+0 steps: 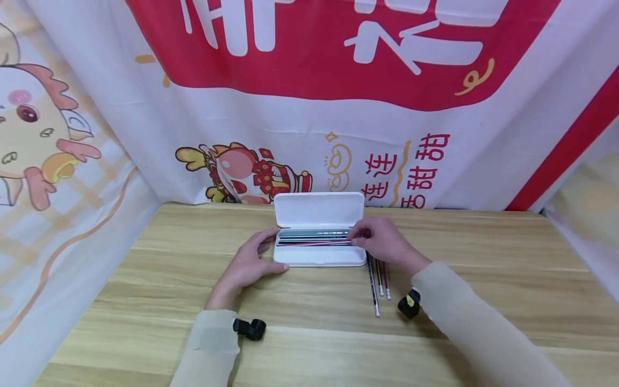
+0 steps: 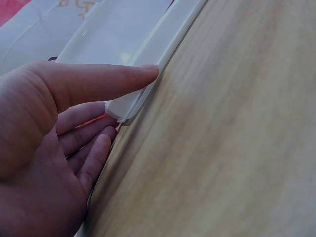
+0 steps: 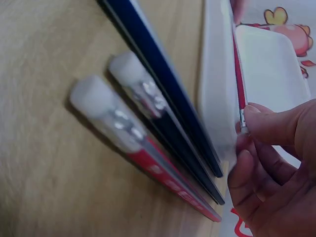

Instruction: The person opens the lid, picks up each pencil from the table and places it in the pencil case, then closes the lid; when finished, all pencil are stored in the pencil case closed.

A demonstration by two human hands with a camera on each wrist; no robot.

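A white pencil case (image 1: 319, 257) lies on the table with its lid (image 1: 319, 209) raised. Several pencils (image 1: 309, 236) lie lengthwise inside it, dark and greenish ones behind a red one. My left hand (image 1: 249, 263) rests on the case's left end, its straight thumb (image 2: 123, 79) across the front rim and its fingers by the corner. At the case's right end my right hand (image 1: 382, 239) pinches a red pencil (image 3: 240, 84) near its eraser end, between thumb and fingers. The pencil lies along the inside of the case.
Beside the case's right end, loose pencils lie on the wooden table (image 1: 314, 349): a dark blue one (image 3: 153, 59), a black one (image 3: 173, 138) and a red one (image 3: 168, 177), white erasers toward me. A printed cloth (image 1: 232, 118) hangs behind the table.
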